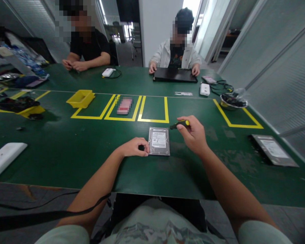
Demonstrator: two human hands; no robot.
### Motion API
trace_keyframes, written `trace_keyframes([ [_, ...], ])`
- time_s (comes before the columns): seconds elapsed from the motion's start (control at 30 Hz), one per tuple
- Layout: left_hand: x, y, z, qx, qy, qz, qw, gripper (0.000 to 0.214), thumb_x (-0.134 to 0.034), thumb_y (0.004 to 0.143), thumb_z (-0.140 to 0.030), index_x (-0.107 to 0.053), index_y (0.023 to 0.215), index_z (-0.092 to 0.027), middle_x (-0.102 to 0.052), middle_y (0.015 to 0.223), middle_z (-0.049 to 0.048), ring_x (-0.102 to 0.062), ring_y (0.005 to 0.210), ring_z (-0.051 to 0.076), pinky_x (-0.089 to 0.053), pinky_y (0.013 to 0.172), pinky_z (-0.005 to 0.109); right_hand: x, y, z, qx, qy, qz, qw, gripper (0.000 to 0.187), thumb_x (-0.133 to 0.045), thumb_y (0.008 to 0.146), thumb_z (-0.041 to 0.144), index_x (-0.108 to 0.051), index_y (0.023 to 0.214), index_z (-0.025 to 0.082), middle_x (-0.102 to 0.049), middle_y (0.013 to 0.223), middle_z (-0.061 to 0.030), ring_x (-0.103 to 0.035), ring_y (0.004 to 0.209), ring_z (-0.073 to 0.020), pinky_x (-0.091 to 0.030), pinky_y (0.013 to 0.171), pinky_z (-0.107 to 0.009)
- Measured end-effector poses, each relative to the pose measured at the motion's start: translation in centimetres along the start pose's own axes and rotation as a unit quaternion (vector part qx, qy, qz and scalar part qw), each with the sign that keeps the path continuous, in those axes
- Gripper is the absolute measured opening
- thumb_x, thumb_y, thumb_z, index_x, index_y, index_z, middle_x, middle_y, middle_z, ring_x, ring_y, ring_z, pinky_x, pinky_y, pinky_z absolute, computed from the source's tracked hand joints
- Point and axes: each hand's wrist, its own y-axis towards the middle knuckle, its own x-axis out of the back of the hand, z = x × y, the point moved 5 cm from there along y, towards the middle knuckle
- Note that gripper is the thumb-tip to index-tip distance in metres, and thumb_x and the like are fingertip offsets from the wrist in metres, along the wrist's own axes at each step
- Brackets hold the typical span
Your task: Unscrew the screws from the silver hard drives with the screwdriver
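A silver hard drive with a white label lies flat on the green table in front of me. My left hand rests at its left edge, fingers curled and thumb and fingertips against the drive's side. Just beyond the drive's upper right corner, my right hand grips a screwdriver with a black and yellow handle. The tool lies nearly level, pointing left toward that corner. Its tip is too small to make out, so I cannot tell whether it touches the drive.
Another hard drive lies at the right. A metal bowl of dark parts stands behind it. Yellow bins and a white device are on the left. Across the table, a person handles a black panel; another sits left.
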Motion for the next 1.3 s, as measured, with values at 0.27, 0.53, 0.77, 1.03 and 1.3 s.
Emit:
trace_keyframes([
  [0.27, 0.2, -0.1, -0.2, -0.002, 0.010, -0.001, 1.000, 0.012, -0.077, 0.077, -0.023, -0.072, 0.087, -0.017, -0.070, 0.082, 0.0010, -0.062, 0.083, 0.016, -0.045, 0.080, 0.026, 1.8, 1.3, 7.5, 0.100, 0.112, 0.079, 0.986, 0.028, -0.070, 0.085, 0.041, -0.061, 0.099, 0.019, -0.061, 0.077, 0.0029, -0.057, 0.064, -0.0092, -0.045, 0.060, -0.022],
  [0.53, 0.1, -0.1, -0.1, -0.007, 0.014, -0.001, 1.000, 0.011, -0.076, 0.078, -0.024, -0.072, 0.086, -0.018, -0.071, 0.083, 0.0003, -0.063, 0.087, 0.017, -0.043, 0.084, 0.028, 0.3, 0.2, 9.9, 0.176, 0.069, 0.145, 0.971, 0.023, -0.062, 0.093, 0.032, -0.061, 0.108, 0.016, -0.067, 0.092, -0.0015, -0.060, 0.074, -0.0097, -0.046, 0.071, -0.022],
  [0.77, 0.2, -0.2, -0.1, -0.007, 0.021, -0.006, 1.000, 0.012, -0.076, 0.077, -0.025, -0.072, 0.086, -0.018, -0.070, 0.085, 0.0004, -0.062, 0.088, 0.017, -0.043, 0.082, 0.027, -0.5, 0.0, 9.4, 0.193, 0.085, 0.191, 0.959, 0.023, -0.060, 0.093, 0.032, -0.060, 0.109, 0.015, -0.066, 0.095, -0.0025, -0.059, 0.076, -0.0097, -0.045, 0.073, -0.022],
  [1.03, 0.0, -0.1, 0.0, -0.008, 0.028, -0.005, 1.000, 0.012, -0.076, 0.078, -0.026, -0.072, 0.085, -0.018, -0.071, 0.084, 0.0004, -0.062, 0.087, 0.017, -0.042, 0.082, 0.028, -0.4, 0.2, 9.4, 0.203, 0.089, 0.199, 0.955, 0.022, -0.061, 0.093, 0.032, -0.060, 0.106, 0.015, -0.066, 0.092, -0.0022, -0.059, 0.075, -0.0100, -0.045, 0.072, -0.022],
  [1.3, 0.1, -0.1, -0.3, -0.005, 0.029, 0.001, 1.000, 0.011, -0.076, 0.078, -0.026, -0.072, 0.085, -0.018, -0.071, 0.081, -0.0002, -0.061, 0.085, 0.017, -0.042, 0.081, 0.027, -0.4, 0.3, 8.5, 0.184, 0.082, 0.177, 0.963, 0.022, -0.061, 0.093, 0.034, -0.060, 0.106, 0.017, -0.066, 0.090, -0.0012, -0.059, 0.073, -0.0098, -0.045, 0.070, -0.022],
])
